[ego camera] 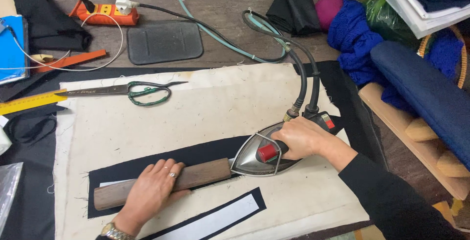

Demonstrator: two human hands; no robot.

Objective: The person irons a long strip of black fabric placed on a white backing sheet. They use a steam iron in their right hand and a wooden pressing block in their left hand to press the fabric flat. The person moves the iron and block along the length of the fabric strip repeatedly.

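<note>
A: On the cream pressing cloth (147, 122), item one: we list a strip of black fabric (196, 154), lying flat and running from lower left toward the iron.

B: We add item two, the wooden block (196, 174), laid lengthwise on that strip. The left hand (152, 188) rests over its middle, fingers pressed together and curled down over the top edge; a ring and a wristwatch show.

A: Item three: the steam iron (262, 154), sole down, its tip touching the block's right end. The right hand (301, 137) wraps the handle, fingers closed tight around it; two dark hoses rise from its rear.

B: Item four, we note a second black piece with a white strip (215, 220) on it, just below the block.

A: Remaining stock: scissors (127, 90) at the cloth's upper edge, a yellow ruler (29, 103) at left, an orange power strip (107, 14), a grey mat (164, 41).
</note>
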